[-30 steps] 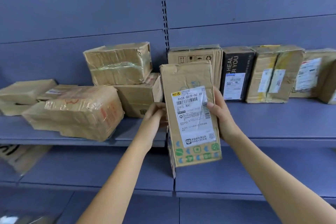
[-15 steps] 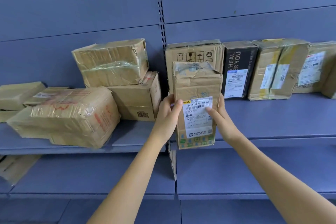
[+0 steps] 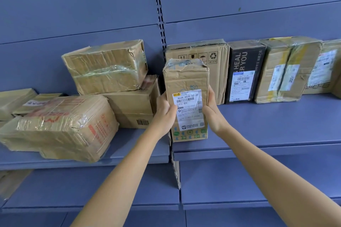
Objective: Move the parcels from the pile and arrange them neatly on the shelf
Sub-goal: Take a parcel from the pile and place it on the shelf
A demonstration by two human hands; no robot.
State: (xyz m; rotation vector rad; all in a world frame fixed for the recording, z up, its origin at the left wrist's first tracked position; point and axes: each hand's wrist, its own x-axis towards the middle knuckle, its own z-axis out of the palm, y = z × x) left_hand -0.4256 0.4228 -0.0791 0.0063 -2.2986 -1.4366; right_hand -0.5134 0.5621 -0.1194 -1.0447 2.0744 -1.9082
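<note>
Fingers (image 3: 173, 108) of both hands curl round the tall brown cardboard parcel with the white shipping label (image 3: 186, 81), thumbs on its front. Left hand (image 3: 164, 116) is on its left edge, right hand (image 3: 212, 116) on its right. Parcel is upright at the front of the blue metal shelf (image 3: 276, 127), right bay; can't tell if its base touches. Step looks like placing. Directly behind it: brown carton with handling symbols (image 3: 215, 75), leftmost in the standing row, black box (image 3: 245, 64) beside it. Pile of crumpled taped brown parcels (image 3: 103, 68) is in the left bay. Next, my guess: set it down square, label out, in front of the row.
</note>
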